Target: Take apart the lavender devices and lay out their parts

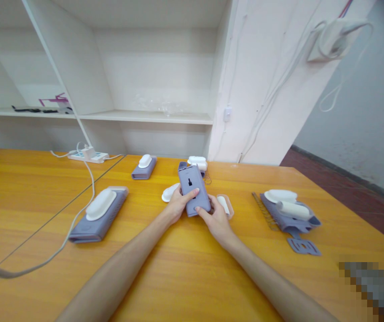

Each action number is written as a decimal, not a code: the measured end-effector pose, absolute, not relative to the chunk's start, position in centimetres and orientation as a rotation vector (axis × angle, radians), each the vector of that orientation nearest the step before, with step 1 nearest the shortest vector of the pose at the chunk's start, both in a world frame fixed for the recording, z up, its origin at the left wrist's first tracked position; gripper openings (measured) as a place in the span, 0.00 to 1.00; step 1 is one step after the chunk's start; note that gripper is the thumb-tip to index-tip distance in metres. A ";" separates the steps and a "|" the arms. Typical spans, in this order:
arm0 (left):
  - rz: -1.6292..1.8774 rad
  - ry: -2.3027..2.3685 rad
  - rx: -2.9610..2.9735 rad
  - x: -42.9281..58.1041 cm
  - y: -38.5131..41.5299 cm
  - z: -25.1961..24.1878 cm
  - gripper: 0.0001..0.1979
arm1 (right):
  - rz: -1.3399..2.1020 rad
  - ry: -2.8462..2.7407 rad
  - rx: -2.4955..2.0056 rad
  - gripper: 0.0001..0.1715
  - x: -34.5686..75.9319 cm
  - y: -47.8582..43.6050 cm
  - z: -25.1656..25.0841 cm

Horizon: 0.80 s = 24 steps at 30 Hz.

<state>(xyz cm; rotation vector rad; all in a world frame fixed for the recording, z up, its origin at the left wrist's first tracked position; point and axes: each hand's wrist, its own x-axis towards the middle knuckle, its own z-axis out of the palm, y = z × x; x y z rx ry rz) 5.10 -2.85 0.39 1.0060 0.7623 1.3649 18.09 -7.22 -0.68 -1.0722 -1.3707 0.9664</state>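
Both my hands hold a purple-grey flat plastic housing [193,188] upright over the middle of the orange wooden table [185,268]. My left hand [177,205] grips its left edge with the thumb across the front. My right hand [216,220] grips its lower right corner. The housing has a small dark slot on its face. A white oval part [169,193] lies just left of my left hand. A small tray with a white piece [225,205] sits beside my right hand.
An assembled purple unit with white top [98,214] lies at left, another [144,167] further back. A pile of purple and white parts [290,210] and a spring strip [263,211] lie at right. A power strip [87,155] and grey cable [78,214] cross the left side.
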 end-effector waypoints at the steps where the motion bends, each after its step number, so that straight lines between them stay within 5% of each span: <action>1: 1.364 0.759 1.010 5.1 -2.9 0.4 0.28 | 0.959 -1.375 -1.077 0.25 18.1 -7.2 -0.7; 24: 1.322 0.753 0.995 5.2 -2.9 0.5 0.23 | 1.021 -1.383 -1.041 0.24 18.5 -7.0 -0.2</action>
